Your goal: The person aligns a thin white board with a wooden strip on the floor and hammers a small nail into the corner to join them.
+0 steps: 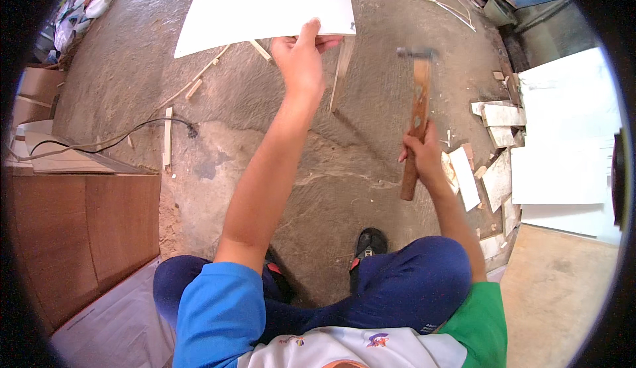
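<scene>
On the far left I see a brown wooden box (pixel 86 225), with a black cable (pixel 142 125) curving across the floor (pixel 371 149) behind it. Just beside the cable's end lies a pale wood strip (pixel 167 139). Further along, a white board (pixel 268 10) is up at the top of the view, its near edge toward the seated person. The left hand (pixel 301 60) grips that edge, thumb on top and fingers curled underneath. A wooden leg (pixel 341 73) slants down from beneath the board, near its right corner. To the right of it, the right hand (pixel 423 153) is closed around the wooden handle of a hammer (pixel 419 103), its slightly blurred head pointing away from the person, apart from the board. Past that, white-faced offcuts (pixel 498 179) lie scattered, and at the far right stands a large white panel (pixel 563 129) beside a tan board (pixel 556 288).
</scene>
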